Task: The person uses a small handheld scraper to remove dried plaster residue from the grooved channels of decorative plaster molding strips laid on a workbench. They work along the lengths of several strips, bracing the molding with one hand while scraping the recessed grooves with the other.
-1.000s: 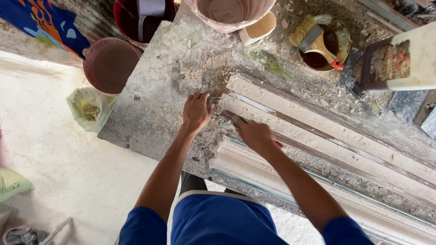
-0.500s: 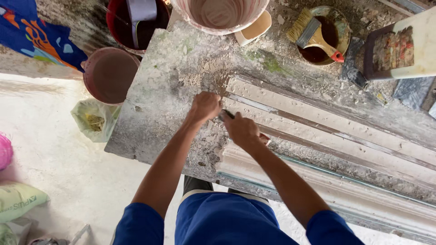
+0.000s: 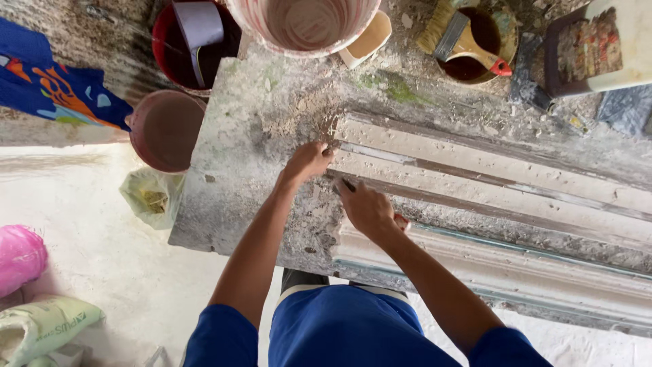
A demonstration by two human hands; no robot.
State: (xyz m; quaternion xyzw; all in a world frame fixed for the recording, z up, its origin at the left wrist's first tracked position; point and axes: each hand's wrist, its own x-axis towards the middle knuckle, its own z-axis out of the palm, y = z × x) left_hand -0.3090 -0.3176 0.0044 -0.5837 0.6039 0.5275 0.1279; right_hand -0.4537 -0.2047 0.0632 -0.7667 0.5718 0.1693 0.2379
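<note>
1. My left hand lay on the left end of the long white plaster moulding, fingers curled together, their tips pressed against its end face. It gripped nothing.
2. My right hand sat just near of it, fingers clamped on a small tool. Its dark tip poked out toward the groove between the moulding's ridges, and a bit of red handle showed at the heel of my palm.
3. The moulding stretched from the middle of the rough grey bench off to the right, ridged and grooved along its length, with crumbs of plaster scattered at its left end.
4. Far side of the bench: a pinkish bucket, with a cream cup just right of it.
5. Farther right, a paint brush rested across a tin of dark liquid.
6. Far left, a red tub held a grey scoop, and a brown bowl stood just off the bench's left edge.
7. Down on the pale floor: a greenish plastic bag, and a pink bag at the left margin.
</note>
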